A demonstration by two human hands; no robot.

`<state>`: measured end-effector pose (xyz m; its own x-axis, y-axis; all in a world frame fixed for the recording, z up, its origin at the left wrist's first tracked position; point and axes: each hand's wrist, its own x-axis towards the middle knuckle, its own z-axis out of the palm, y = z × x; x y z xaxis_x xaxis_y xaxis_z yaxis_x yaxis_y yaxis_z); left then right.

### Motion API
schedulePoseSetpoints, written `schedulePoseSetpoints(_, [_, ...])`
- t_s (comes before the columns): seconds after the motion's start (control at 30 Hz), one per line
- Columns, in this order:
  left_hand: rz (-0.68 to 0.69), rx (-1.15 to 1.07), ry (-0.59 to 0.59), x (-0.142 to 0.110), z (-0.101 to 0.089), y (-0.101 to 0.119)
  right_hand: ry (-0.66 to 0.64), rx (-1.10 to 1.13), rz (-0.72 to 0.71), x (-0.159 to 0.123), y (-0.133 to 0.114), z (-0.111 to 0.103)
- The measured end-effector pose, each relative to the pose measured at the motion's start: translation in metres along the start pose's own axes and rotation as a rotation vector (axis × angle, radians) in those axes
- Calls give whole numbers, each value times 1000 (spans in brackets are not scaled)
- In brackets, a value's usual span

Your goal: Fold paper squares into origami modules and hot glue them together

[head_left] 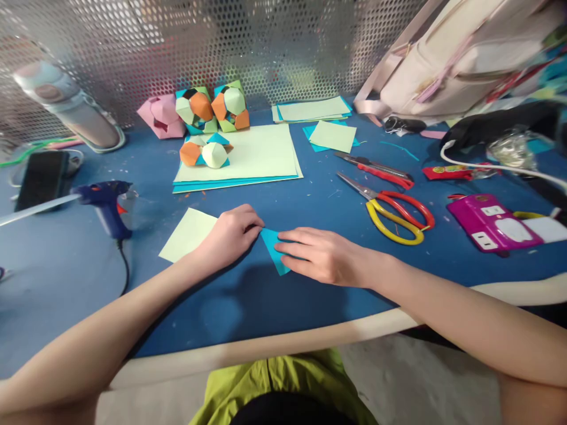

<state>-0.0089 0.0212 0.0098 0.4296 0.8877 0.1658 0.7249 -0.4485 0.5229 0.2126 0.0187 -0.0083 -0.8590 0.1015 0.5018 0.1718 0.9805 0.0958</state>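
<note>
A small blue sheet of paper (275,251), which looks folded to a triangle, lies on the blue table in front of me. My left hand (237,230) has its fingers closed at the paper's upper left corner. Flat on the paper's right part rests my right hand (316,254), fingers stretched out and covering much of it. Partly under my left wrist is a pale green square of paper (188,233). Behind my hands, a stack of pale green and blue sheets (252,153) carries a small folded-paper piece in orange, blue and pale green (208,152).
Scissors with red and yellow handles (390,212) and a red cutter (381,171) lie right. A blue glue gun (106,203), phone (42,177) and bottle (68,106) stand left. Folded paper balls (199,109) sit at the back. A purple power adapter (491,221) lies far right.
</note>
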Motion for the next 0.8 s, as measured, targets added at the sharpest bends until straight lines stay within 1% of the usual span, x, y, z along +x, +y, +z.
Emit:
schedulePoseSetpoints(0.1, [9,19,2,0,0,0,-31,1,5,3,-1,-1])
schedulePoseSetpoints(0.2, [8,31,4,-1,1,0,-60,-32,-27,5,-1,-2])
schedulePoseSetpoints(0.43, [10,39,6,-1,2,1,-78,-74,-51,4,0,-3])
schedulePoseSetpoints(0.67, [7,41,-2,-1,2,1,-115,-85,-27,4,0,-5])
schedulePoseSetpoints(0.8, [0,44,-2,-1,2,2,-111,-90,-25,4,0,-5])
